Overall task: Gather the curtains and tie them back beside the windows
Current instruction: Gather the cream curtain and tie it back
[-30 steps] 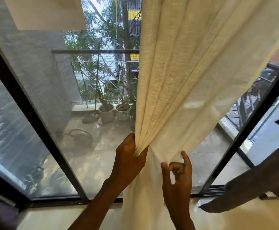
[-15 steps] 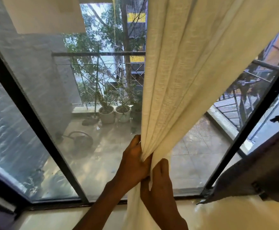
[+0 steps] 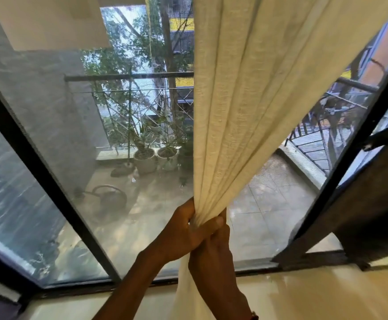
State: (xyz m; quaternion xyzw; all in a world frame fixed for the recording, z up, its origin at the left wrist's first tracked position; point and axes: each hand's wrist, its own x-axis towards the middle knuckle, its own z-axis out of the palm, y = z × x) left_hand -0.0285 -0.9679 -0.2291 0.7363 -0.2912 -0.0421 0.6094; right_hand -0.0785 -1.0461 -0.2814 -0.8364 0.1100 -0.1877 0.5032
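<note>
Cream curtain [image 3: 246, 112]: It hangs in front of the window, between the two slanting black bars of the window frame [image 3: 40, 172]. It is wide at the top. Lower down it is pulled into one tight bunch, right where the two hands meet. Under the hands it drops on and goes out of view at the bottom.
Left hand [image 3: 183, 232]: It comes in from the lower left. Its grip is closed tight round the bunch, with the thumb lying across the front of the cloth.
Right hand [image 3: 213, 257]: It sits just under the left hand and touches it. Its grip is closed on the same bunch. Most of its fingers are hidden by the cloth and the left thumb.
Dark curtain [image 3: 361, 204]: It hangs by the right bar, well apart from the cream one. No hand touches it.
Plant pots [image 3: 145, 159]: Two pale pots stand side by side at the far edge of the balcony floor [image 3: 269, 204], just beside the railing [image 3: 128, 76].
Watering can [image 3: 110, 199]: It sits on the balcony floor, nearer the glass than the pots and left of the bunch.
Room floor [image 3: 315, 294]: It is pale and shiny, and runs along under the window.
</note>
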